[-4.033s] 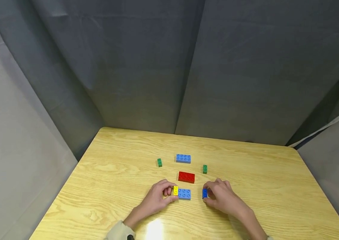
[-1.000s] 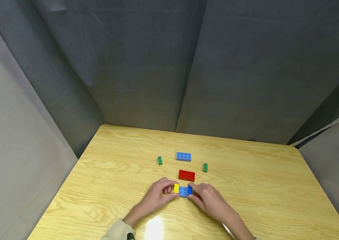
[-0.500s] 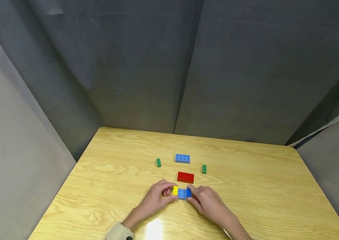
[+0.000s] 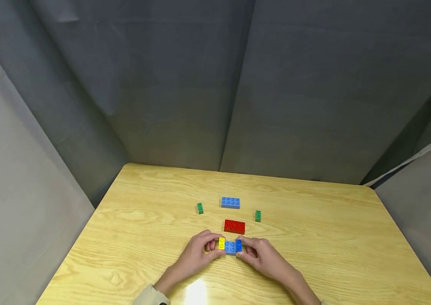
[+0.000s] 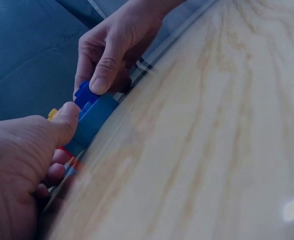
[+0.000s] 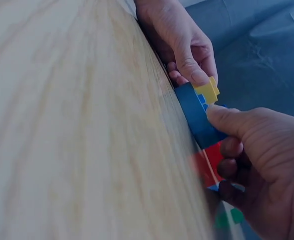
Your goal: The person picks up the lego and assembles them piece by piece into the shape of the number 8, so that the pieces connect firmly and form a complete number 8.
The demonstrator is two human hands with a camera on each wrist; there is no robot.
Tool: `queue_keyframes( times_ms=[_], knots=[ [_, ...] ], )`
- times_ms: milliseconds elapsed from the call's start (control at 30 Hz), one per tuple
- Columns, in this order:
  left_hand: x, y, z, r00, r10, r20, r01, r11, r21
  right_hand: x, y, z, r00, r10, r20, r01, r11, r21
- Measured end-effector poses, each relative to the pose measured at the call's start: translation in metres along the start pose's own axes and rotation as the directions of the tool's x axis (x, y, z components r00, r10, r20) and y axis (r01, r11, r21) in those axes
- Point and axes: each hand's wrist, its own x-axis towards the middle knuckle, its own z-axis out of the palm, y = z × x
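Observation:
A light blue building brick (image 4: 230,248) lies on the table in front of me. On its left end sits a small yellow brick (image 4: 222,243), pinched between the thumb and fingers of my left hand (image 4: 205,249). A small dark blue brick (image 4: 238,245) is on the right end, and my right hand (image 4: 263,256) pinches it from the right. Both wrist views show the small bricks on top of the light blue one, with thumbs against them. Whether the dark blue brick is fully pressed down I cannot tell.
Just beyond the hands lies a red brick (image 4: 234,226). Farther back is another light blue brick (image 4: 230,203), with one small green brick (image 4: 200,208) to its left and another green brick (image 4: 258,216) to its right. Grey curtains (image 4: 177,106) hang behind the wooden table (image 4: 352,245).
Four seconds ago my right hand held the dark blue brick apart, to the right; it has moved left onto the light blue brick's right end. My left hand has kept hold of the yellow brick.

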Motion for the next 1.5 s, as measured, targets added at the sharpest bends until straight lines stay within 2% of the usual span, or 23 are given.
queue_keyframes(
  times_ms=[167, 433, 633, 867, 1500],
  knots=[
    [-0.002, 0.0, 0.0, 1.0, -0.008, 0.0, 0.008, 1.0, 0.0, 0.0, 0.013, 0.006, 0.999, 0.021, -0.027, -0.016, 0.983, 0.183],
    [-0.002, 0.0, -0.001, 1.0, 0.0, -0.004, 0.0, 1.0, 0.012, -0.001, 0.019, 0.016, 0.99, 0.05, -0.128, -0.014, 0.963, 0.27],
    [-0.002, 0.001, -0.001, 1.0, -0.006, 0.007, 0.006, 1.0, 0.014, -0.002, 0.019, 0.017, 0.986, 0.075, -0.146, -0.037, 0.969, 0.245],
    [-0.003, 0.001, -0.002, 0.999, -0.029, 0.015, 0.029, 1.0, 0.009, -0.001, 0.02, 0.018, 0.986, 0.045, -0.159, -0.009, 0.976, 0.219],
    [-0.003, 0.0, -0.001, 1.0, -0.007, 0.023, 0.006, 0.998, 0.055, -0.002, 0.018, 0.017, 0.988, 0.067, -0.137, -0.033, 0.971, 0.236]
  ],
)
